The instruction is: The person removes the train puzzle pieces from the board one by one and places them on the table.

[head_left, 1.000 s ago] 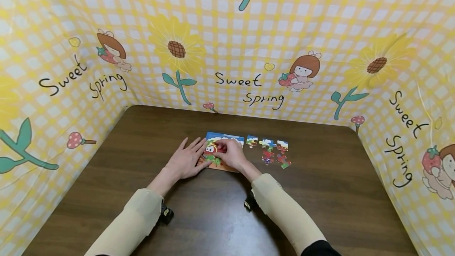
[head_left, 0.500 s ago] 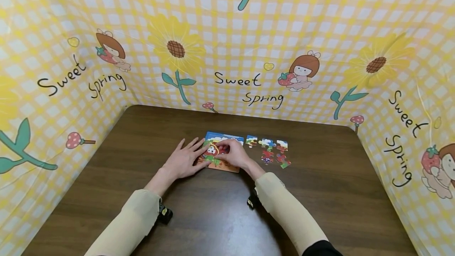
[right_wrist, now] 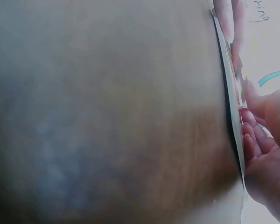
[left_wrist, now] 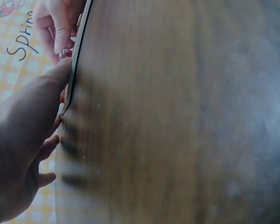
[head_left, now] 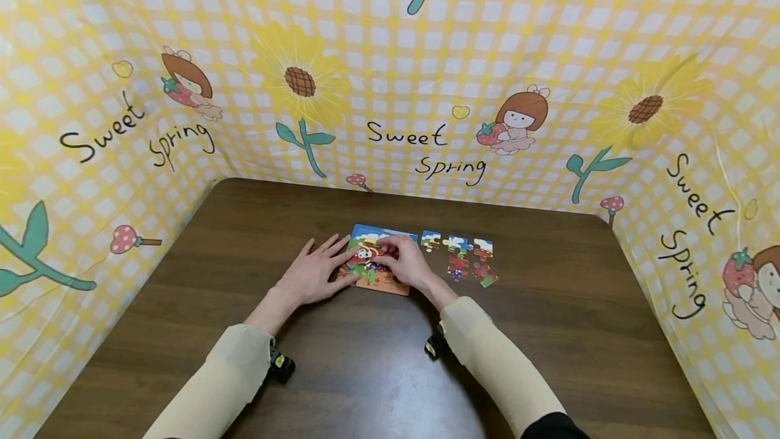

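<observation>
A colourful jigsaw board (head_left: 390,283) with a blue upper edge and an orange lower edge lies flat on the brown table. Spread flat, my left hand (head_left: 311,275) rests with fingertips and thumb on the board's left side. My right hand (head_left: 405,263) is over the board's right half, thumb and index finger pinching a small puzzle piece against the picture. The fingers mostly cover that piece; a bit of its red edge (left_wrist: 67,52) shows in the left wrist view. Seen edge-on in the right wrist view, the board (right_wrist: 231,102) is thin, with my right hand (right_wrist: 266,135) above it.
Right of the board lie several loose puzzle pieces, among them a blue-and-white one (head_left: 460,244) and a red one with a green corner (head_left: 485,274). A yellow checked cloth (head_left: 390,87) walls the table (head_left: 341,358) at the back and sides.
My right hand has shifted slightly right over the board, so more of the picture's middle shows. My left hand stays on the board's left side. The loose pieces lie as before.
</observation>
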`<state>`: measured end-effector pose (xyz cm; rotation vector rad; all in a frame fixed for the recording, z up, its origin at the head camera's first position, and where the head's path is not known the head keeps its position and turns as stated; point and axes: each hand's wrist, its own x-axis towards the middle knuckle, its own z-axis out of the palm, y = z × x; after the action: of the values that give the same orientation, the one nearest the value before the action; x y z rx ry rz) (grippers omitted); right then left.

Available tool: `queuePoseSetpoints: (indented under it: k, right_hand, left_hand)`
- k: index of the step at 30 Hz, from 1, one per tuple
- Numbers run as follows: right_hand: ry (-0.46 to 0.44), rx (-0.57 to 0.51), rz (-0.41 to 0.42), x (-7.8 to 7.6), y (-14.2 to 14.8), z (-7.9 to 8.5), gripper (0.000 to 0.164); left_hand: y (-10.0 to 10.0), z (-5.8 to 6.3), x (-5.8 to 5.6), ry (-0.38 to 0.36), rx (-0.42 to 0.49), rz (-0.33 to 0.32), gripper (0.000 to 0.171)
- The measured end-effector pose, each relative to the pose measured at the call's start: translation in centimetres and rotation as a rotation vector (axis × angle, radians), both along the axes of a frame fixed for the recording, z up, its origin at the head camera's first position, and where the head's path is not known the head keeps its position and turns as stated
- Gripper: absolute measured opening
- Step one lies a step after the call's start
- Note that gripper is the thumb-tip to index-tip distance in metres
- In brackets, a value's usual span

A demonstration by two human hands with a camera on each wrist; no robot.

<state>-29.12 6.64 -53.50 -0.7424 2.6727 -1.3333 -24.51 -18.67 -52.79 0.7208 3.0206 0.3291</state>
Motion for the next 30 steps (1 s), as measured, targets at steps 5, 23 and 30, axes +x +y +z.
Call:
queuePoseSetpoints:
  k: [5, 23, 30]
  right_hand:
    - [-0.077, -0.008, 0.017, -0.2, -0.2, 0.4, 0.031]
    - [-0.284, -0.193, -0.02, -0.1, 0.9, 1.2, 0.035]
    - [-0.273, -0.221, -0.061, 0.4, 3.2, 1.8, 0.038]
  left_hand:
    - [0.0, -0.1, 0.0, 0.009, -0.008, -0.004, 0.074]
    - [0.9, 0.3, -0.1, 0.013, -0.032, -0.044, 0.077]
    - [0.7, 0.6, 0.2, 0.043, -0.018, -0.036, 0.076]
